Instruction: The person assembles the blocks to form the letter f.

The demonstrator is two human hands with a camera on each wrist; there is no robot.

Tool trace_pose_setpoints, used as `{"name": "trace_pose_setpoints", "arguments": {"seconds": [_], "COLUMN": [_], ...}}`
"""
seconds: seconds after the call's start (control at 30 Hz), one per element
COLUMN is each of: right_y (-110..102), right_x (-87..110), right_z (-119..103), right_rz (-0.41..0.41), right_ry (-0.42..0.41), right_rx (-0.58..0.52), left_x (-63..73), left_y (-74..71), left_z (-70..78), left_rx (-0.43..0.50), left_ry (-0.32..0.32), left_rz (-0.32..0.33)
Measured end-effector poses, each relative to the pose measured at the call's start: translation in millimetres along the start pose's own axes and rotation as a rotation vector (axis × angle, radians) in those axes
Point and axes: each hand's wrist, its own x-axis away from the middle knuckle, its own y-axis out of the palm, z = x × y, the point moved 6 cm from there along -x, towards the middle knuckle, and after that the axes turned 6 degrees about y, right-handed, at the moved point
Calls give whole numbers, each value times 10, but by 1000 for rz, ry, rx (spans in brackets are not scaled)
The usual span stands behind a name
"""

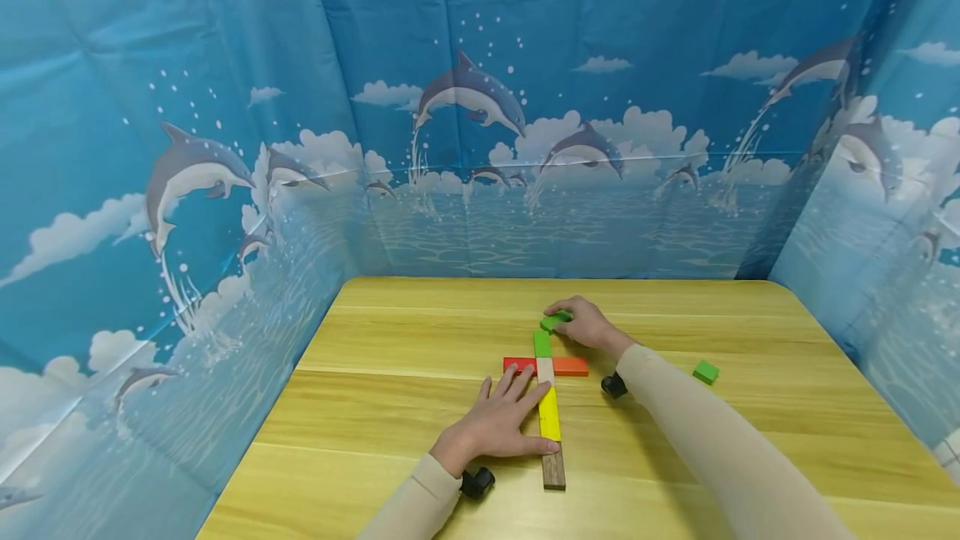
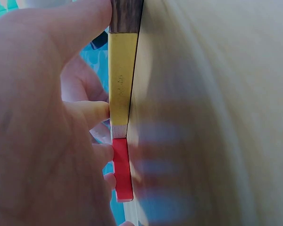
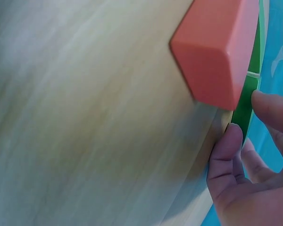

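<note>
Flat coloured blocks form a cross on the table: a green block (image 1: 542,344) at the far end, a pale block (image 1: 545,371) in the middle, a red block (image 2: 122,172) left, an orange-red block (image 1: 572,367) right, then a yellow block (image 2: 121,77) and a dark brown wooden block (image 1: 553,473) nearer me. My left hand (image 1: 498,425) rests over the cross with fingers spread, fingertips on the red and yellow blocks and thumb at the brown one. At the far tip, my right hand (image 1: 590,327) pinches another green block (image 1: 553,322), angled against the first green one.
A loose small green block (image 1: 706,372) lies on the wooden table (image 1: 420,332) to the right, beyond my right forearm. Dark wrist cameras sit under both wrists. A blue dolphin-print curtain (image 1: 480,215) hangs along the table's back and sides.
</note>
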Motion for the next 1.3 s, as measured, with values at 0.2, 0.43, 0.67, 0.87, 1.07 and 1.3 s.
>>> {"name": "trace_pose_setpoints", "arguments": {"seconds": [0.2, 0.43, 0.67, 0.87, 1.07, 1.3], "right_y": [26, 43, 64, 65, 66, 68], "right_x": [-17, -28, -22, -11, -19, -30], "right_z": [-42, -62, -102, -129, -124, -119], "right_rz": [-12, -22, -40, -52, -64, -68], "right_ry": [-4, -6, -39, -46, -35, -35], "right_rx": [10, -6, 3, 10, 8, 3], "left_x": [-1, -11, -6, -6, -1, -7], "left_y": [19, 26, 33, 33, 30, 28], "left_z": [-13, -28, -25, -13, -3, -22], "left_rx": [-13, -22, -9, -10, -8, -4], "left_ry": [-8, -13, -12, -14, -12, -8], "left_rz": [4, 11, 9, 9, 7, 4]}}
